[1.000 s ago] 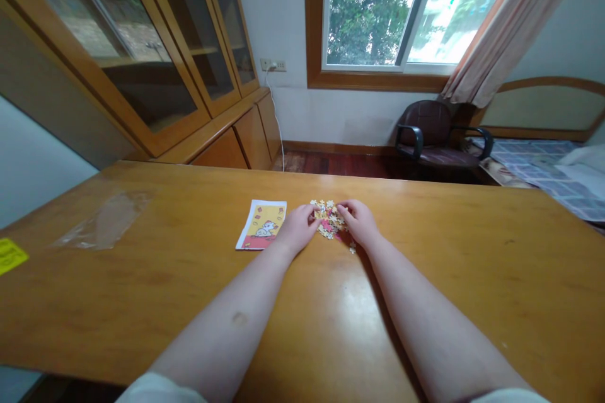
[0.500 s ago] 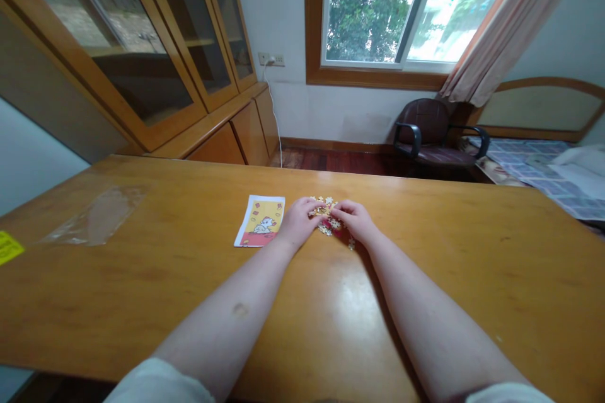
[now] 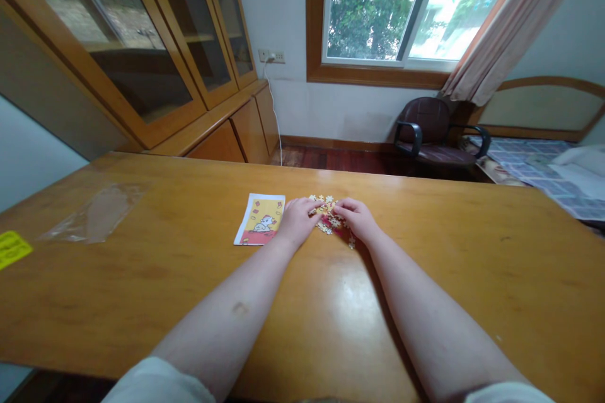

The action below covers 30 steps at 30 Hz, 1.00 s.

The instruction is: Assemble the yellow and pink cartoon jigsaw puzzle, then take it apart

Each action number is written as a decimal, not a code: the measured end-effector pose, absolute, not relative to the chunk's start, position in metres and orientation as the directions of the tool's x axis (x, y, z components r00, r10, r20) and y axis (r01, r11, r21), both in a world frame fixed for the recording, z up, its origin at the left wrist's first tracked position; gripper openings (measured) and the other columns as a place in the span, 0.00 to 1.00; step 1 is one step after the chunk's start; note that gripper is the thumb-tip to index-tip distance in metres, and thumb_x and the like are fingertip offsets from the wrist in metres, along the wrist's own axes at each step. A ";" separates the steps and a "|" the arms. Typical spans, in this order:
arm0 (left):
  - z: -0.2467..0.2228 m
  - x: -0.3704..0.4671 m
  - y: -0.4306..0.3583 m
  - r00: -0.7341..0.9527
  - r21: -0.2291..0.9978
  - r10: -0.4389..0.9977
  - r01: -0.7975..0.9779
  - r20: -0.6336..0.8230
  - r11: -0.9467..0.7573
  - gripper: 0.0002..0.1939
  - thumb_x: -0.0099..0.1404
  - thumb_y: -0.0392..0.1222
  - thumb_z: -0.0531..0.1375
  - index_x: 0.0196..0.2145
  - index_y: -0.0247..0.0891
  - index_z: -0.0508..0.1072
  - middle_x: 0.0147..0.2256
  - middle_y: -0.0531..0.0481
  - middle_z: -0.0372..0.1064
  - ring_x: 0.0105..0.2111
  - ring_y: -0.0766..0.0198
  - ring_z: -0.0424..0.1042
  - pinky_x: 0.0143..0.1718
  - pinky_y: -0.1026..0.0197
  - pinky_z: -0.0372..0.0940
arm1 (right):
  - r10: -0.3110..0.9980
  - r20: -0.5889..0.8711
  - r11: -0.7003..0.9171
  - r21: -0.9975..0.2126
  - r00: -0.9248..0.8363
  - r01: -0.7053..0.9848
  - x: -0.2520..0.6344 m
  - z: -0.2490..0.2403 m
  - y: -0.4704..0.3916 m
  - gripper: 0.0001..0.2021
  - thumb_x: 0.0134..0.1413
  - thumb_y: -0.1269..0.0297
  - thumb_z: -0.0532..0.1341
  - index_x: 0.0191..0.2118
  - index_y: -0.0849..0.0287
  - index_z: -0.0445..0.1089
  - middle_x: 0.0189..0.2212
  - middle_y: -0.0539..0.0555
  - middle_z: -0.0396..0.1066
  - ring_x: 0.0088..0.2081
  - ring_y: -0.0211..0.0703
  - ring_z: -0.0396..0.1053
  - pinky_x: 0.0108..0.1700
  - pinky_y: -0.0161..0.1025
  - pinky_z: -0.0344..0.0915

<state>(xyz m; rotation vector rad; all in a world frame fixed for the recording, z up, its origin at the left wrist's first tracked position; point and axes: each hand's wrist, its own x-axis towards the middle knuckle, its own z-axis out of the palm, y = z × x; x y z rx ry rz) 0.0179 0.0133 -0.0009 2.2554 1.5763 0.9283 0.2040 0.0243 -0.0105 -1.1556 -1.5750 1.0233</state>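
Jigsaw pieces [image 3: 335,223] lay heaped between your left hand [image 3: 298,220] and right hand [image 3: 358,219] on the table [image 3: 302,302]. Your left thumb and fingers curved narrowly apart over them, your right fingertips bunched close; whether either held a piece could not be told. You seemed to be picking through the heap; the next move likely called for a light pinch. Farther left lay a picture card [image 3: 258,220], then a flattened plastic bag [image 3: 101,211], any contents indistinct.

- We see a glass-doored cabinet [image 3: 169,34] at left.
- We face a window [image 3: 373,9], a pink curtain [image 3: 501,28] beside it.
- We notice a dark armchair [image 3: 429,119] near a bed [image 3: 536,167].
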 end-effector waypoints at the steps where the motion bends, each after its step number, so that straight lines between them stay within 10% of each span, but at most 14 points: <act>1: -0.001 0.017 0.014 0.206 0.514 0.915 0.774 0.347 -0.369 0.14 0.59 0.41 0.63 0.44 0.44 0.77 0.40 0.48 0.74 0.42 0.57 0.70 0.48 0.54 0.64 | 0.970 0.193 0.224 -0.943 -0.144 0.245 0.205 -0.011 0.025 0.13 0.46 0.53 0.61 0.23 0.58 0.72 0.22 0.49 0.69 0.28 0.41 0.65 0.34 0.38 0.60; 11: -0.002 0.017 0.010 0.193 0.415 0.950 0.865 0.246 -0.283 0.28 0.66 0.51 0.54 0.60 0.38 0.62 0.57 0.40 0.63 0.58 0.49 0.59 0.59 0.44 0.50 | 0.952 0.293 0.272 -0.665 -0.092 0.695 0.213 -0.013 0.029 0.20 0.56 0.56 0.55 0.15 0.56 0.66 0.17 0.51 0.65 0.27 0.42 0.61 0.36 0.40 0.55; 15: -0.005 0.019 0.010 0.260 0.373 0.956 0.881 0.134 -0.292 0.23 0.65 0.49 0.55 0.56 0.41 0.66 0.58 0.42 0.63 0.60 0.45 0.55 0.61 0.37 0.43 | 0.951 0.301 0.226 -0.543 -0.063 0.809 0.212 -0.015 0.029 0.13 0.53 0.53 0.59 0.37 0.56 0.75 0.38 0.58 0.75 0.43 0.51 0.66 0.46 0.46 0.57; 19: -0.008 0.018 0.014 0.323 0.419 0.929 0.830 0.179 -0.369 0.18 0.64 0.41 0.56 0.52 0.39 0.70 0.50 0.43 0.70 0.51 0.53 0.67 0.56 0.49 0.57 | 0.941 0.239 0.330 -0.508 -0.238 0.796 0.210 -0.016 0.028 0.24 0.48 0.52 0.65 0.51 0.55 0.70 0.48 0.59 0.72 0.51 0.56 0.63 0.52 0.50 0.55; 30: -0.005 0.018 0.016 0.252 0.579 0.937 0.737 0.243 -0.349 0.19 0.66 0.35 0.52 0.53 0.36 0.69 0.51 0.43 0.69 0.52 0.59 0.67 0.56 0.57 0.60 | 0.962 0.202 0.270 -0.801 -0.184 0.534 0.207 -0.019 0.029 0.10 0.50 0.62 0.62 0.39 0.57 0.76 0.34 0.53 0.75 0.35 0.43 0.70 0.41 0.40 0.66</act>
